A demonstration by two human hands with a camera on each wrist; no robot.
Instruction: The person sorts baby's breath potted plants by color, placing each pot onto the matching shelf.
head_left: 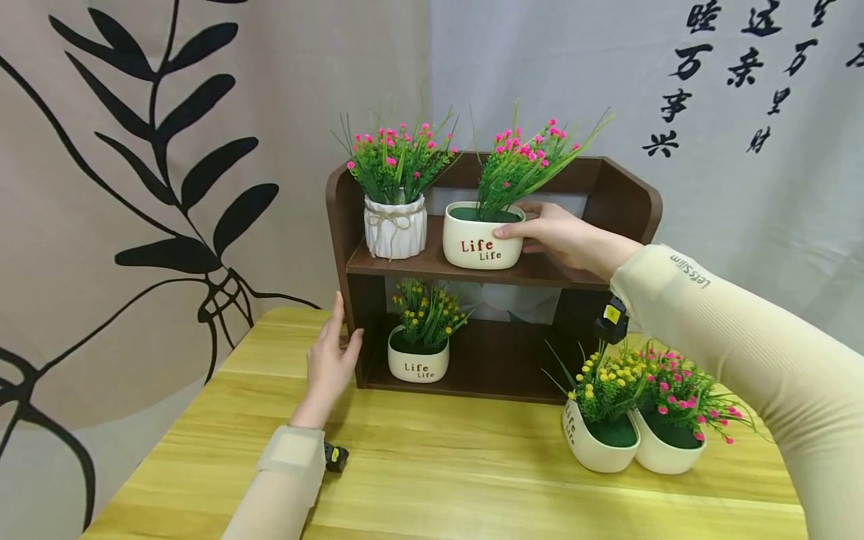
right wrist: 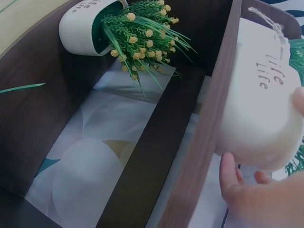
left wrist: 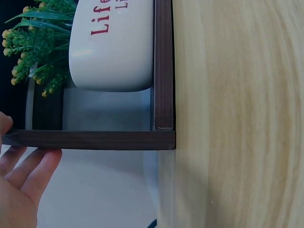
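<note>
My right hand (head_left: 556, 234) grips the right end of a cream "Life" flower pot (head_left: 466, 255) with pink artificial flowers, thumb in front and fingers behind. This pot is at the upper board of a dark brown two-tier shelf (head_left: 513, 375); in the right wrist view the pot (right wrist: 259, 114) overlaps the board's edge. My left hand (head_left: 331, 364) holds the shelf's left side panel, with the thumb on the inner side and fingers along the outside in the left wrist view. A white pleated pot (head_left: 394, 234) tied with twine, also pink-flowered, stands left of the gripped pot.
On the lower tier, a yellow-flowered "Life" pot (head_left: 418, 366) stands toward the left. Two more cream pots, one yellow-flowered (head_left: 597, 454) and one pink-flowered (head_left: 668, 457), sit side by side on the wooden table (head_left: 432, 465) at right. A printed curtain (head_left: 304, 75) hangs behind.
</note>
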